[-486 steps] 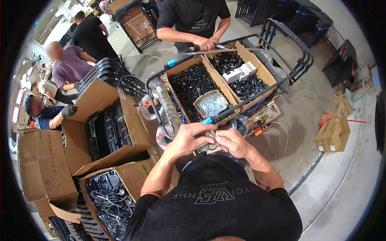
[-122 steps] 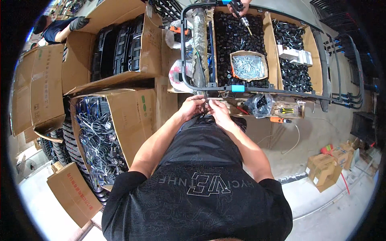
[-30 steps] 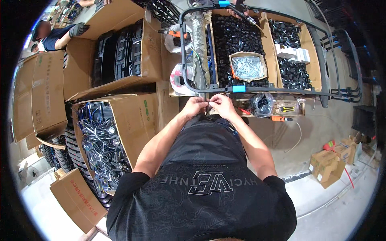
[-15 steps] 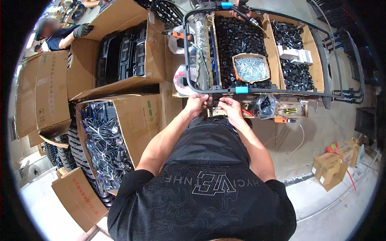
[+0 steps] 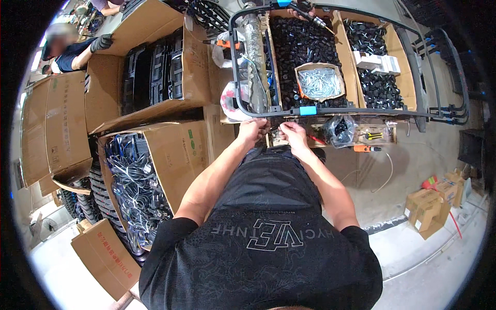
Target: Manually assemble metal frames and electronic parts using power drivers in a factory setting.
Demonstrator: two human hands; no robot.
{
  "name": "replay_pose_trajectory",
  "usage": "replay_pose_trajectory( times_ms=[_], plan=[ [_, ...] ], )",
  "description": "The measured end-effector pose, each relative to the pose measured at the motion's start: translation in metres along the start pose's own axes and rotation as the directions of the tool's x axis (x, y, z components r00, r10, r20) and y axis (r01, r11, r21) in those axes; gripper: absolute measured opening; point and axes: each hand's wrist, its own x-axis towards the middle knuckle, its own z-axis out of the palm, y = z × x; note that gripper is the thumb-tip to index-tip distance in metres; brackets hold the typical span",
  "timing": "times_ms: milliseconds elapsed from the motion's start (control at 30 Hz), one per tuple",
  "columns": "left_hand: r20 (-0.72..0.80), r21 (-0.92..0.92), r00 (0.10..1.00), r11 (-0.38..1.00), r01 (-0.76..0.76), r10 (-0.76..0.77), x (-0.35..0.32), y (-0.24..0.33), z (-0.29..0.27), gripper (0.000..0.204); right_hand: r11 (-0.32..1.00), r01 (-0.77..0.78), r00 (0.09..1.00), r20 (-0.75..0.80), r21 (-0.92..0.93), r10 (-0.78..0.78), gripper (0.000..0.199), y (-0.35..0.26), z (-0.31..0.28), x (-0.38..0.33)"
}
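Observation:
Both hands are just below the near rail of a black tubular frame [image 5: 351,111]. My left hand [image 5: 252,130] is closed, its thumb and fingers pressed together on something small that I cannot make out. A little to its right, my right hand [image 5: 293,134] has its thumb and forefinger in a pinch; what lies between the tips is too small to tell. A short gap separates the two hands. Blue tape [image 5: 308,110] is wrapped on the rail above my right hand. Beyond it, an open carton of silver screws [image 5: 319,82] lies on many black knobs [image 5: 305,39].
Another person's hand holds a power screwdriver [image 5: 313,18] at the far rail. White small boxes [image 5: 380,63] rest on black parts. A clear bag [image 5: 339,131] and an orange tool [image 5: 366,148] are at right. Left stand cartons of black parts [image 5: 150,72] and cables [image 5: 135,186].
The view has shifted slightly. My right hand stays beside the left, its fingers a little more raised. The other person's screwdriver remains at the far rail.

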Motion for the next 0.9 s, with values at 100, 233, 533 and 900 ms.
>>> replay_pose_trajectory(
  times_ms=[100,233,533,900],
  plan=[
    [0.003,0.079,0.999,0.996,-0.044,0.044,-0.004,-0.003,0.001,0.009,0.999,-0.047,0.999,-0.026,0.009,0.047,0.019,0.000,0.013,0.005],
    [-0.050,0.174,0.990,0.977,-0.121,0.131,0.002,-0.011,-0.006,0.011,0.991,-0.108,0.994,0.008,0.080,0.108,0.017,0.002,0.031,0.005],
    [0.122,0.208,0.992,0.977,-0.051,0.026,0.006,-0.016,-0.021,0.016,0.971,-0.161,0.975,0.182,0.175,0.128,0.017,0.015,0.024,0.000],
    [0.163,0.091,0.985,0.995,0.034,-0.048,-0.006,-0.007,-0.018,0.030,0.995,-0.004,0.985,0.169,0.096,-0.012,0.026,0.012,0.025,-0.015]
  ],
)
